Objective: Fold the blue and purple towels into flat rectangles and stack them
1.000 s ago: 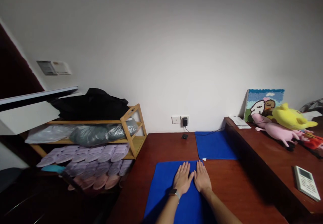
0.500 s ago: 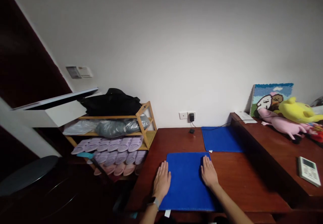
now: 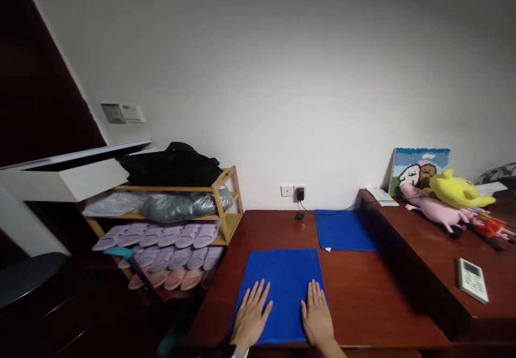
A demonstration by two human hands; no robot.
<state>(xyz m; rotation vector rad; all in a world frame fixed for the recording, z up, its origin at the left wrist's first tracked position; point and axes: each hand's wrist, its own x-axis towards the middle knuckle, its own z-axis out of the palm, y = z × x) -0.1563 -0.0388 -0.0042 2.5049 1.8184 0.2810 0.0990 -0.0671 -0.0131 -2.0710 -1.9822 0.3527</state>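
Note:
A blue cloth lies spread flat on the reddish-brown wooden table. On its near left part rests my left hand, palm down with the fingers spread. My right hand lies flat along the cloth's right edge, fingers stretched forward and thumb apart. Neither hand grips anything. Farther back on the table, to the right, is a second blue cloth with a small white tag at its near left corner.
A black adapter is plugged into the wall, its cable running right. Plush toys and a white calculator-like device sit on the raised surface at right. To the left stands a wooden rack with slippers and a black bag.
Both hands have slid toward me along the nearer cloth, the left one also moving inward onto it. The camera view has shifted slightly.

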